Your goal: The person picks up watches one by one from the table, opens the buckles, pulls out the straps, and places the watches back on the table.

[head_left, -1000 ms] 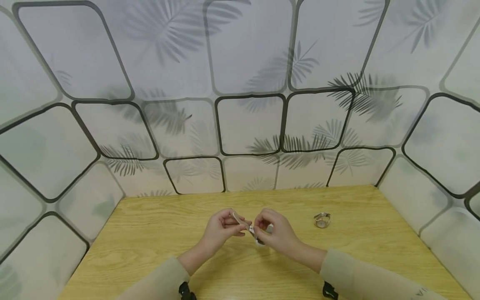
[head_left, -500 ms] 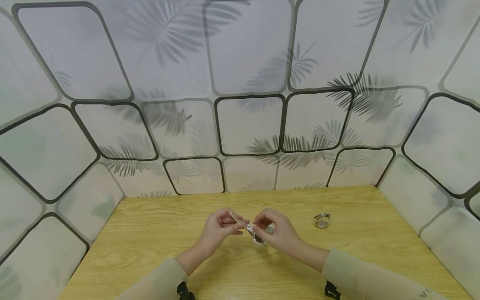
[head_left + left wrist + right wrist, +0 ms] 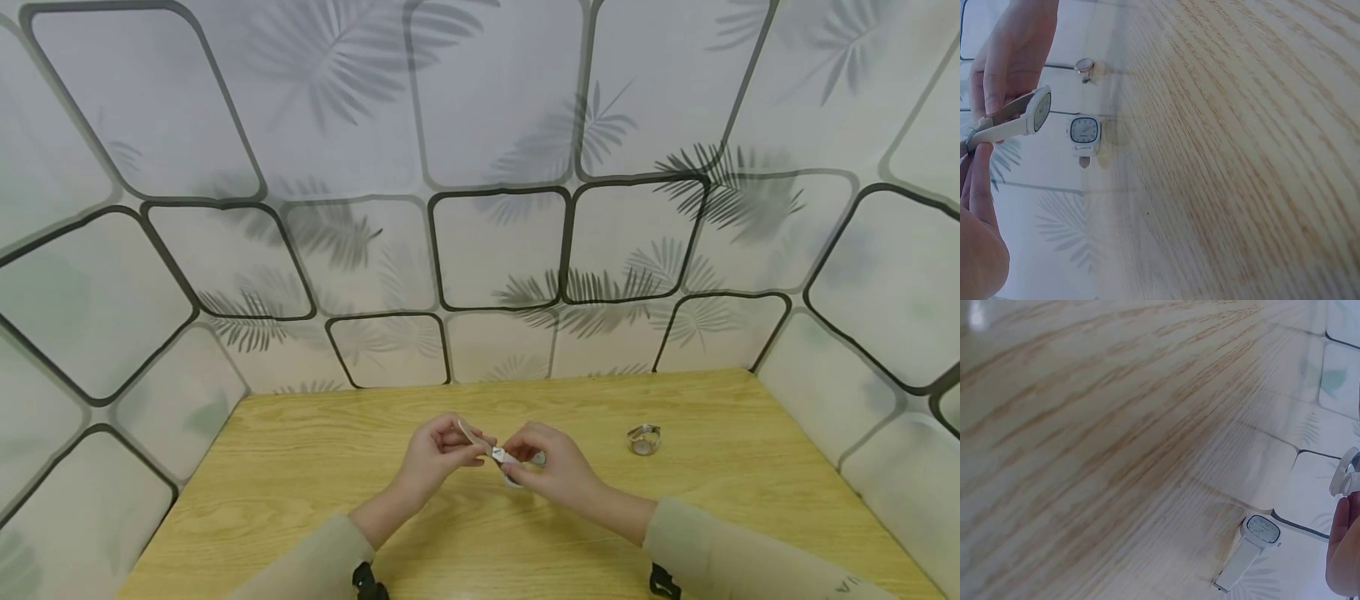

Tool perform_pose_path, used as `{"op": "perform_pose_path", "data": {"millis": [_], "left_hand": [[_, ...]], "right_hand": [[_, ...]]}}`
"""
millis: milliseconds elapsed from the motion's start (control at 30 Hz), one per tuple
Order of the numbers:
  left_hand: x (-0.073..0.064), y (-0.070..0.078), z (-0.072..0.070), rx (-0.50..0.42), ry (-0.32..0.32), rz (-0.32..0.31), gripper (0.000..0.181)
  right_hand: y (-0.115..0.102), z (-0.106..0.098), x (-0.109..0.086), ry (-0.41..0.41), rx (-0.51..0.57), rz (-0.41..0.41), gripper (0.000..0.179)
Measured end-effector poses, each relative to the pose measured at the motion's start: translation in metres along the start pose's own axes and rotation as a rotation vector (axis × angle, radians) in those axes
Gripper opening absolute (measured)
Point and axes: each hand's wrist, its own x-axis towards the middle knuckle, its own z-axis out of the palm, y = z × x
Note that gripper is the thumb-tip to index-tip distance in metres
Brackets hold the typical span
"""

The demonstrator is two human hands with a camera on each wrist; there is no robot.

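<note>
Between both hands, above the table, hangs a wristwatch [image 3: 1041, 111] with a white strap and a round dial. My left hand [image 3: 431, 454] pinches the strap [image 3: 472, 434], whose free end sticks up past the fingers. With thumb and fingers, my right hand [image 3: 555, 467] pinches the strap just beyond the metal buckle [image 3: 498, 454]. In the left wrist view the strap is looped, its two sides meeting at the left fingertips. The right fingers cover part of the watch in the head view.
A white watch with a square dial [image 3: 1085, 130] stands on the table behind the right hand, partly hidden in the head view. Farther right is a round watch with a metal band [image 3: 644, 440]. Patterned walls [image 3: 498, 250] border the wooden table [image 3: 315, 483].
Both hands have drifted slightly left. The right thumb and fingers have slid toward the buckle and cover more of the held watch; the buckle shows more plainly.
</note>
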Motion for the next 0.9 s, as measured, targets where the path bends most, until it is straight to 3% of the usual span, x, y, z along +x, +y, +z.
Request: {"op": "perform_pose_path", "data": {"millis": [400,900], "left_hand": [[-0.0006,-0.001,-0.0026,0.004,-0.001,0.001,0.025],[-0.001,-0.0087,-0.0002,0.059,-0.003,-0.029,0.024]], "right_hand": [[0.0001,0.0024,0.0013,0.01,-0.033,-0.03,0.007],[-0.0025,0.0032,0.0026,-0.001,-0.013,0.016,0.006]]}}
